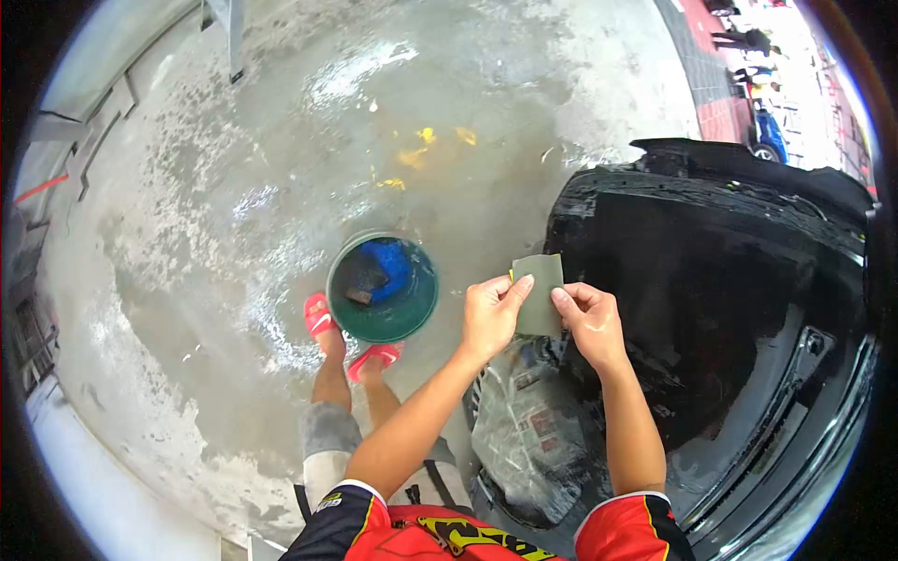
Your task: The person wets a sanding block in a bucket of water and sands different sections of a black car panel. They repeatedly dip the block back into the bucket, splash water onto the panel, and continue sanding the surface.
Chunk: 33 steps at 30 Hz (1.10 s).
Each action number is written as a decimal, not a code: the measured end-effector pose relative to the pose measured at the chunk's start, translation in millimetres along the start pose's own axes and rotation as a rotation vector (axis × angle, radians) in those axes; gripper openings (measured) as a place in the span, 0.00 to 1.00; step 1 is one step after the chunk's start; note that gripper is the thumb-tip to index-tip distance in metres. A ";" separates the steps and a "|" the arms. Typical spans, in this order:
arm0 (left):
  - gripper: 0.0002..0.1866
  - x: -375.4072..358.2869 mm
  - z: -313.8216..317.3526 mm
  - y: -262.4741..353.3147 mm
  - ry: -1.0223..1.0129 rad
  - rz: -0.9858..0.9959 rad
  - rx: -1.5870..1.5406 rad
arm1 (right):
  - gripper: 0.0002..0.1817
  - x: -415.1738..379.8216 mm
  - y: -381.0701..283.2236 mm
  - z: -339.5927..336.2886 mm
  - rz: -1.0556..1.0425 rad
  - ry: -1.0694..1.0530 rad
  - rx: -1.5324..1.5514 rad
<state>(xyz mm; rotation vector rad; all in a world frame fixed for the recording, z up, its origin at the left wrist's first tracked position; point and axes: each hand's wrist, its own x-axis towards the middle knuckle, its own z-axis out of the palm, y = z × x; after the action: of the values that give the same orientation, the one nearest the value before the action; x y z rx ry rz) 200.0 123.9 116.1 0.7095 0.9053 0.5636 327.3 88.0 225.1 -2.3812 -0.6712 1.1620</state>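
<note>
Both hands grip a small grey-green sheet of sandpaper (539,297), held upright in front of my body. My left hand (493,313) pinches its left edge with the thumb on the face, and a bit of yellow shows behind the sheet there. My right hand (593,323) pinches the right edge between thumb and fingers and looks wet. Just beyond and to the right is a wet black car body panel (683,280), apart from the sheet. Below the hands, plastic sheeting with printed paper (533,430) covers part of the car near the wheel.
A green bucket (341,304) stands on the floor left of my hands, holding a blue cloth (394,271) and a dark block (360,296). My feet in red slides (318,315) are beside it. The concrete floor (281,168) is wet. People (745,40) and a blue vehicle (769,136) are far right.
</note>
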 end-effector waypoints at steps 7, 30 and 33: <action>0.12 10.6 -55.5 -19.0 -0.063 -0.106 -0.148 | 0.10 18.8 16.5 45.9 0.069 -0.101 0.131; 0.27 -54.1 -316.6 -90.1 0.182 -0.821 -0.069 | 0.17 195.2 247.7 392.2 -0.113 -0.704 -1.101; 0.27 -72.7 -344.4 -106.8 0.334 -0.695 -0.023 | 0.21 237.2 355.0 446.7 -0.190 -0.307 -1.093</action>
<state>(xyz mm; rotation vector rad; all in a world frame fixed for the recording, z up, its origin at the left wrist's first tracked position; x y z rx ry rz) -114.8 110.6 -73.7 0.2428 1.3703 0.0661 179.7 5.6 -369.3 -2.8249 -2.0001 1.2638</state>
